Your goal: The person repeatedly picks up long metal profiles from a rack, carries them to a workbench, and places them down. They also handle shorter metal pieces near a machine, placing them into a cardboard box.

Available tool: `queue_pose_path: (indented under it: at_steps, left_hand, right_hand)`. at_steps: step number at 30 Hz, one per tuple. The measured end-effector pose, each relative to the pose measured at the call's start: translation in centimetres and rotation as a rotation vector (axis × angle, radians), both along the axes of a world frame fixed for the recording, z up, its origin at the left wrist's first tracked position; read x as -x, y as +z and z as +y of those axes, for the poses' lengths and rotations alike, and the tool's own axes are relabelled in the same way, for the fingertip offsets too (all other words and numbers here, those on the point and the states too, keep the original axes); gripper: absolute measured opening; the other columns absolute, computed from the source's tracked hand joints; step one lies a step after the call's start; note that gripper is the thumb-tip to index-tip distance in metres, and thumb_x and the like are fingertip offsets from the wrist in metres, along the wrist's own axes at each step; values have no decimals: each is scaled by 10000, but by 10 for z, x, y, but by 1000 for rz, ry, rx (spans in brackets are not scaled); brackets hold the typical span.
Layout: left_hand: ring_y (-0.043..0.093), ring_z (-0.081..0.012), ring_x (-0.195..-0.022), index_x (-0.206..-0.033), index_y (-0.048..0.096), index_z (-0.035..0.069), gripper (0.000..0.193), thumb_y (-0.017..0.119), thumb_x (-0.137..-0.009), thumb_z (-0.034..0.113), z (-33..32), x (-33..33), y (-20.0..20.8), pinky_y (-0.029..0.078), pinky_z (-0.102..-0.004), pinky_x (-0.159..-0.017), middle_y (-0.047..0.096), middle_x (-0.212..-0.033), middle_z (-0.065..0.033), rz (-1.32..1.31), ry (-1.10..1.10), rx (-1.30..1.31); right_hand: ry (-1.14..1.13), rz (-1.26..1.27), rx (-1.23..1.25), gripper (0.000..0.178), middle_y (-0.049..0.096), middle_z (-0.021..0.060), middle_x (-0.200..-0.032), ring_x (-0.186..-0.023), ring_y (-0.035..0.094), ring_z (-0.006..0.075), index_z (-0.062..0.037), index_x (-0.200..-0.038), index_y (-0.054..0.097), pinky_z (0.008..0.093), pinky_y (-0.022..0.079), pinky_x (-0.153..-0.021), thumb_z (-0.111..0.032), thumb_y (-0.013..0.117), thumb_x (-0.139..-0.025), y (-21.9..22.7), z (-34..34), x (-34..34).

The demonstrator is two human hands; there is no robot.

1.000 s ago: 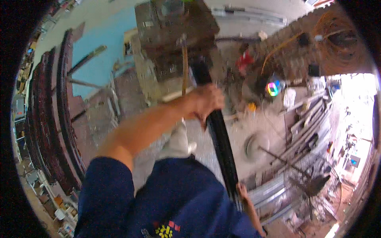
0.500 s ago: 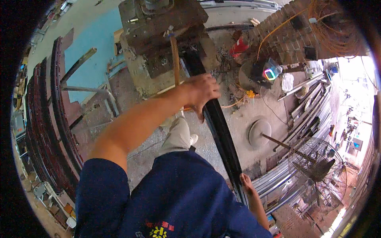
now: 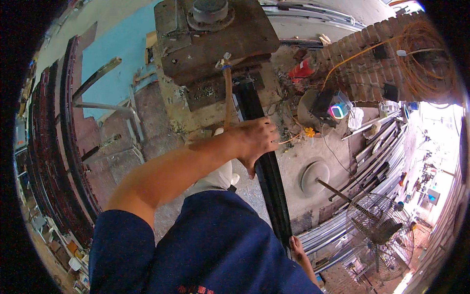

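A long black profile bar (image 3: 274, 188) runs from the base of a heavy metal machine (image 3: 230, 32) down toward my right side. My left hand (image 3: 257, 141) is wrapped over the bar's upper middle, thumb on the near side and fingers over the far side. Close to my body, my right hand (image 3: 297, 249) grips the lower part of the bar; some of its fingers are hidden behind it. The bar's far end (image 3: 247, 88) lies at the dark, chip-strewn plate under the machine. A brown hose (image 3: 227, 95) hangs beside that end.
Stacked dark profiles (image 3: 49, 157) lie at left. A pedestal fan (image 3: 382, 230) with a round base (image 3: 316, 177) stands at right, near piled metal lengths (image 3: 333, 228). A brick wall (image 3: 362, 54) with coiled orange cable (image 3: 423, 59) and a lit device (image 3: 338, 111) are at far right.
The view has tilted, so the machine, bar and both hands sit lower in the picture and more of the machine shows. Both hands keep their hold on the bar.
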State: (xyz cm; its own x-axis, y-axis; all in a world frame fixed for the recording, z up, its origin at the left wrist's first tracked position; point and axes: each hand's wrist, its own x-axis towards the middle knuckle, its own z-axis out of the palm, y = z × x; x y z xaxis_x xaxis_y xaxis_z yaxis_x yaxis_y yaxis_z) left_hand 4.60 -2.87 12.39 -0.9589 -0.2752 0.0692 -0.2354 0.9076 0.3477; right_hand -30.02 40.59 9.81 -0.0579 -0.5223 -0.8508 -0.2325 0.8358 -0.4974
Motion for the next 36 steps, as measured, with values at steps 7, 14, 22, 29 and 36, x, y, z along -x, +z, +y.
queue_pose_path:
  at_steps: [7,14,22,29,36]
  left_hand:
    - [543,-241,-1074,-1040,642,106,887,773,-414,721,-4,2,2,367,-413,-990,603,-1036,-58,-44,-12,-37]
    - [548,-252,-1035,-996,644,106,872,812,-355,673,1,-1,-4,397,-397,-959,597,-1014,-55,22,10,-30]
    - [555,-275,-1051,-976,639,109,826,837,-353,614,6,5,-7,397,-413,-962,600,-1028,-70,35,9,-1]
    - [543,-301,-1091,-1045,638,123,851,856,-347,557,23,14,-15,367,-447,-1039,595,-1047,-91,-65,79,72]
    - [513,-300,-1134,-1094,599,110,881,894,-350,478,42,24,-34,315,-448,-1087,567,-1099,-101,-179,148,207]
  right_hand:
    - [5,-30,35,380,518,-64,-801,-737,455,65,12,-1038,583,233,382,-660,-356,498,-995,18,-16,-5]
    - [34,16,-10,377,486,-53,-738,-676,419,72,14,-983,583,252,355,-601,-349,484,-997,-11,19,24]
    - [48,73,11,509,568,23,-810,-794,521,130,54,-1048,574,308,450,-732,-446,513,-980,-74,54,46]
    - [218,-51,25,520,621,-16,-876,-797,542,103,-17,-1109,643,275,462,-721,-491,632,-897,-122,-54,-5]
    - [30,-115,168,553,610,10,-846,-803,536,139,-22,-1019,655,319,450,-740,-538,692,-822,-216,-74,-39]
